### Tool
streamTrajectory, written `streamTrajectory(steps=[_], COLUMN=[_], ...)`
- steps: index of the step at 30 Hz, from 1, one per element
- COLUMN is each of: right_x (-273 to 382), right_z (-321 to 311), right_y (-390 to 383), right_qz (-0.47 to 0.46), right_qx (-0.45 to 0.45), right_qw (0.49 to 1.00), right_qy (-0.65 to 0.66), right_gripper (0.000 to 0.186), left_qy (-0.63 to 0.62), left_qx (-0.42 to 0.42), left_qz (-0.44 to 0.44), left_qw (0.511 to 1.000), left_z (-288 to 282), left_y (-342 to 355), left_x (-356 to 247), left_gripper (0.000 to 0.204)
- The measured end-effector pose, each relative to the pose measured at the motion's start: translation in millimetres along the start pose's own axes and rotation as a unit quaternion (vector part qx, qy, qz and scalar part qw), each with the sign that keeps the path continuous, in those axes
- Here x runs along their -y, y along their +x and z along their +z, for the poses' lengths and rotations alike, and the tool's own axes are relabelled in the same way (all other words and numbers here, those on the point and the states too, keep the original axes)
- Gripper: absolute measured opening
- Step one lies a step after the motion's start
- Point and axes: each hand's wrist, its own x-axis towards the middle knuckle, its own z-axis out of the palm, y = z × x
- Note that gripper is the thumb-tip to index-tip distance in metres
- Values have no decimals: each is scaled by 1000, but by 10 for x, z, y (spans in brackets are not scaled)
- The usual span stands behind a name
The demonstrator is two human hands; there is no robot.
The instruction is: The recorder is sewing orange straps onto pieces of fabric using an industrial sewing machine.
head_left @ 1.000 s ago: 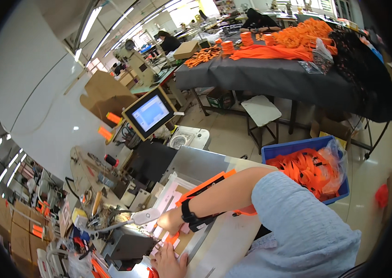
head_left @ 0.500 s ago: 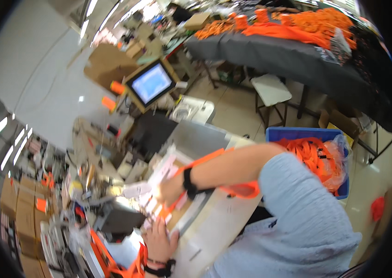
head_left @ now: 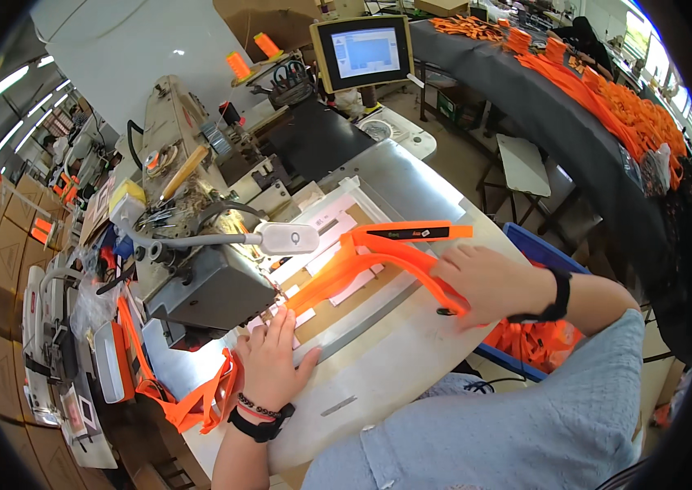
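A bright orange webbing strap (head_left: 330,278) lies across the white and tan clamping plate (head_left: 309,324) of a sewing machine (head_left: 215,282). One end runs under the machine head; a black label (head_left: 411,233) shows on its far part. My right hand (head_left: 489,282) is closed around the strap's looped end at the plate's right side, its fingertips partly hidden. My left hand (head_left: 272,359) lies with fingers stretched out near the machine head, fingertips by the strap's near end. More orange straps (head_left: 207,396) hang in a bunch at the table's left edge.
A white lamp (head_left: 289,238) on a bent arm reaches over the plate. Behind stands a control screen (head_left: 362,53). To the right, a blue bin (head_left: 542,245) holds orange straps. A stool (head_left: 524,166) stands before a dark-covered table (head_left: 509,90) piled with orange webbing.
My right hand has moved from beside the machine head out to the right, with strap in it. My left hand stays near the machine head. The head view has turned.
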Motion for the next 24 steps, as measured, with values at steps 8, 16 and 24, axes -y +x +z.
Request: streamTrajectory(steps=[8, 16, 24], right_x=[-566, -1563, -944], right_z=[-816, -751, 2], right_y=[397, 941, 274], right_qz=[84, 84, 205], right_qx=[211, -232, -49], right_qw=[930, 953, 977], right_qy=[289, -176, 46], right_gripper=[61, 42, 21], left_qy=[-5, 1, 17], left_qx=[-13, -22, -42], left_qz=[7, 7, 13], left_qw=[1000, 1000, 999], left_z=[29, 57, 94], left_y=[16, 15, -10], left_x=[23, 27, 36], left_gripper=[72, 72, 72])
